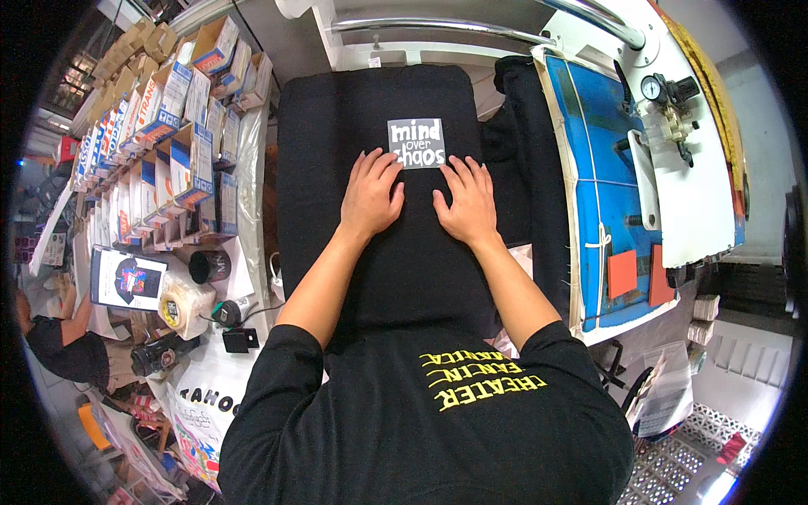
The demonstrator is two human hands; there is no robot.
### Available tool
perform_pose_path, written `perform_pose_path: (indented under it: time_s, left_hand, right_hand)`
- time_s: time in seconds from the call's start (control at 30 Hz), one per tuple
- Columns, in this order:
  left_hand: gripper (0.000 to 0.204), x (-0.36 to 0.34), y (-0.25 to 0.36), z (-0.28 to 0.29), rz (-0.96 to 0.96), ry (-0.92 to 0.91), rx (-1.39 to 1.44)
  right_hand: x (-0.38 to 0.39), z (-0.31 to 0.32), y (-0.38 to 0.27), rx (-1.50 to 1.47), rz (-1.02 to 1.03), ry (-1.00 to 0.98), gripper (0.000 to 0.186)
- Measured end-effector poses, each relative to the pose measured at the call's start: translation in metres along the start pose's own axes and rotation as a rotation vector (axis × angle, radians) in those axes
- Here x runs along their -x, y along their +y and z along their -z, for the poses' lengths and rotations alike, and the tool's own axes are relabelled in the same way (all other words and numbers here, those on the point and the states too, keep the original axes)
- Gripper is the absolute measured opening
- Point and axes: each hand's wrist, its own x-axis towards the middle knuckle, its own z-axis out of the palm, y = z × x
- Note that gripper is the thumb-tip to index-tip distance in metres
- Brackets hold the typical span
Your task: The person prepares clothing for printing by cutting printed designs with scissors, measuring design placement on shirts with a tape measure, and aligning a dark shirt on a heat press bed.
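Note:
A small square grey transfer sheet (416, 145) with white lettering lies on a black garment (324, 143), which is spread over a flat board in front of me. My left hand (372, 194) rests palm down on the fabric, fingers stretched out, its fingertips at the sheet's lower left corner. On the other side, my right hand (468, 198) lies flat with fingers apart, touching near the lower right corner. Neither hand grips anything. The sheet appears roughly straight on the cloth, towards the far end of the board.
To the right stands a blue padded press (610, 194) tied with white cord, with a pressure gauge (651, 87) beyond it. Cardboard file boxes (177, 101) fill the left table, with a tape roll (178, 305) nearer me. A person (71, 353) is at far left.

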Motion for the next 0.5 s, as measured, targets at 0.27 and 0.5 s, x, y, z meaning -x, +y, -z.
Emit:
perform_pose_path:
  time_s: [0.27, 0.5]
  left_hand:
    - [0.033, 0.001, -0.007, 0.002, 0.001, 0.053, 0.027]
    - [0.019, -0.027, -0.001, -0.003, 0.281, -0.087, -0.111]
  right_hand:
    - [-0.006, -0.003, -0.005, 0.008, 0.041, 0.027, 0.048]
    - [-0.030, -0.005, 0.001, 0.032, -0.119, -0.010, 0.032]
